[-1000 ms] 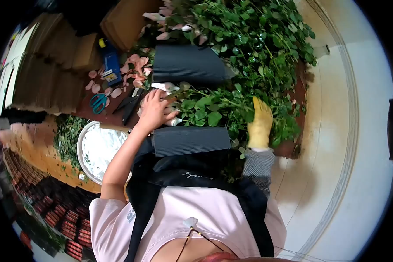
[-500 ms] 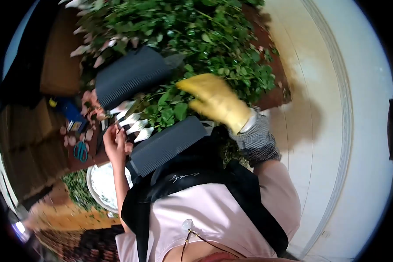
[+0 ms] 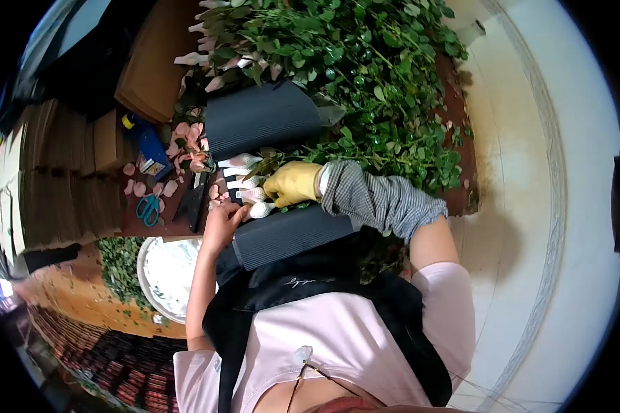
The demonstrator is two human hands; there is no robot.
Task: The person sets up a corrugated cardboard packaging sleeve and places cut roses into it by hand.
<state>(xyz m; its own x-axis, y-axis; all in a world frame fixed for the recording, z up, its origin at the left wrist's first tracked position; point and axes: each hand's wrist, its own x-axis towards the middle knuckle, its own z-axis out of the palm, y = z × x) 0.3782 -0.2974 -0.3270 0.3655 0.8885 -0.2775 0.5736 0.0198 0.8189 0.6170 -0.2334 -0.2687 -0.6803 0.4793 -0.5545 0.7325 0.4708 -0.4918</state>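
Observation:
Several rosebuds in white netting (image 3: 260, 209) lie in a column, heads to the left, between two dark ribbed pads, the upper (image 3: 262, 122) and the lower (image 3: 293, 237). My right hand (image 3: 295, 184), in a yellow glove, curls its fingers round the roses just behind the buds; the glove hides the stems there. My bare left hand (image 3: 222, 224) is at the left end of the lower pad, its thumb and fingertips together beside the lowest bud. What they pinch is too small to make out.
Leafy rose stems (image 3: 365, 69) cover the table's upper right. At left are teal scissors (image 3: 148, 210), a black tool (image 3: 195, 199), pink petals (image 3: 186, 134), a blue box (image 3: 151, 155) and cardboard stacks (image 3: 62, 179). A round white container (image 3: 143, 275) stands below the table edge.
My gloved right hand has moved left from the leafy stems to the buds and closed. My left hand has drawn down from on top of the buds to beside the lowest one. The view has swung.

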